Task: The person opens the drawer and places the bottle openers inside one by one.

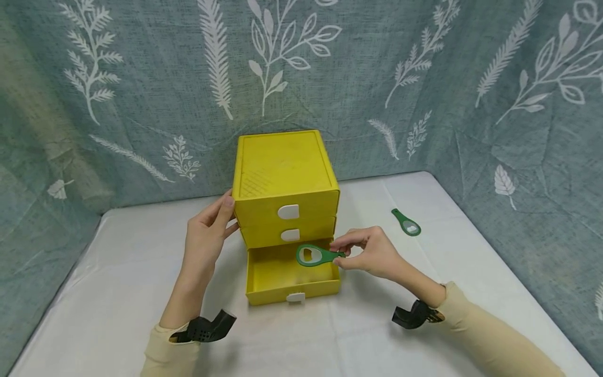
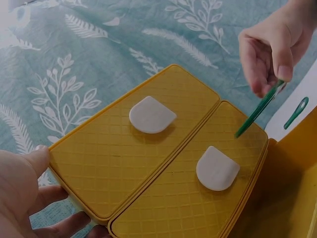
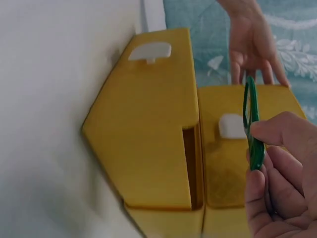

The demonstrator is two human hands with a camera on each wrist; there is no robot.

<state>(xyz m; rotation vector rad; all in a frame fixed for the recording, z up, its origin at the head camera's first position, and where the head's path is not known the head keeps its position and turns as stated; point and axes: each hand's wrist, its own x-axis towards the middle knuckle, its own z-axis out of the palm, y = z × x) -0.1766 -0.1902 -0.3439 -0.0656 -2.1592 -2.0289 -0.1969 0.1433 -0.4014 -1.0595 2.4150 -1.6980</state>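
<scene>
A yellow three-drawer box (image 1: 285, 162) has white tabs on its drawers. Its bottom drawer (image 1: 268, 296) is pulled out, and the visible floor of that drawer is bare. My left hand (image 1: 207, 225) touches the box's left side, fingers mostly extended; the left wrist view shows the thumb at the edge of a drawer front (image 2: 99, 173). Between thumb and fingertips, my right hand (image 1: 372, 252) pinches the handle end of a green bottle opener (image 1: 326, 256). The opener's ring end points left, above the open drawer. In the right wrist view the opener (image 3: 255, 124) appears nearly edge-on.
Another green bottle opener (image 1: 402, 219) lies on the white-covered table (image 1: 377, 335), to the right of the box. Behind and at both sides hangs a teal curtain (image 1: 155, 104) with white leaf patterns, close to the back of the box.
</scene>
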